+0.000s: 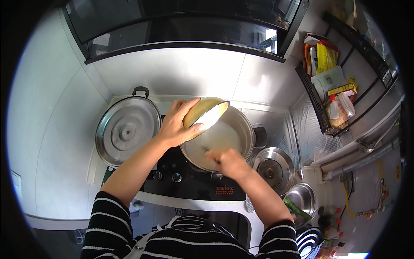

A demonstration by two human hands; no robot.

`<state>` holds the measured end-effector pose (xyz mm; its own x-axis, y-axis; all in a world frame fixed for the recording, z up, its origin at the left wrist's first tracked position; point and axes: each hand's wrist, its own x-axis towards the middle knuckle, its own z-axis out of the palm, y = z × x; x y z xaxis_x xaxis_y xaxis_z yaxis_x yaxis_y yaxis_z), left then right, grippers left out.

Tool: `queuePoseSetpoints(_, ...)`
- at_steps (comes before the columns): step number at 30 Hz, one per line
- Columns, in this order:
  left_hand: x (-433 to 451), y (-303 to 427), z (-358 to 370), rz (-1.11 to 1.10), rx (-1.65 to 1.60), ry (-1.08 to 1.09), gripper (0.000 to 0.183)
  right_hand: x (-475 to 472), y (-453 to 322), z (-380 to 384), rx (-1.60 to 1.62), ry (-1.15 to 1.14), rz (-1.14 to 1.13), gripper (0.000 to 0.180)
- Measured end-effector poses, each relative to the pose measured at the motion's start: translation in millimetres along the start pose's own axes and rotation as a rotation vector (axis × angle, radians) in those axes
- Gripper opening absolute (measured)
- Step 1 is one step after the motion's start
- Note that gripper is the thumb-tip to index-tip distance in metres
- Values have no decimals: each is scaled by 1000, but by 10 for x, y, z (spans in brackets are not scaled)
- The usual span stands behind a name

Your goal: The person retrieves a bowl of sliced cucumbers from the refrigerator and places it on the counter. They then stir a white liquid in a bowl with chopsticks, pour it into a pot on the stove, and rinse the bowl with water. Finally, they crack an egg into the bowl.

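Observation:
My left hand point(179, 124) grips a yellow bowl with a dark rim point(203, 113), its thumb over the edge. The bowl is tilted above a large metal pot point(248, 129), its mouth turned to the right and down. Pale, cloudy liquid point(223, 139) fills the bottom of the pot. Over the pot's near rim, my right hand point(228, 162) is closed in a fist and blurred by motion. A dark bit of a utensil point(205, 149) shows by its fingers; blur hides what kind it is.
The pot stands on a black glass cooktop point(190, 186) with knobs. A large metal lid point(129, 129) leans at left. Right of the pot are a smaller metal lid point(271, 168) and a steel basin point(304, 194) with a cucumber point(297, 208). A wall rack point(315, 100) holds packets.

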<state>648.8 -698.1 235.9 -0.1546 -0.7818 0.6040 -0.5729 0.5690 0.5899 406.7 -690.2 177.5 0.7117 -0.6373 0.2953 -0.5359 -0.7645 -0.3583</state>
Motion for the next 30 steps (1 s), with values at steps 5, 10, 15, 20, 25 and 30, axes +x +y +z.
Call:
queuePoseSetpoints(5, -43, -16, -54, -18, 2, 12, 71, 0, -335, -395, -255, -321, 135, 14)
queuePoseSetpoints(10, 10, -61, 33, -12, 15, 84, 74, 130, 69, 40, -59, 95, -13, 12)
queuePoseSetpoints(15, -31, -101, 9, -42, -20, 70, 70, 30, -223, -237, -160, -135, 51, 12)
queuePoseSetpoints(20, -38, -63, 12, -80, -16, 39, 68, 83, 24, -45, -103, -28, 165, 15)
queuePoseSetpoints(25, -12, -115, 24, -78, -42, 58, 65, 34, -369, -241, 41, -123, 66, 15)
queuePoseSetpoints(30, 27, -93, 67, -144, -61, 63, 65, -30, 8, -154, -167, 73, 187, 10)
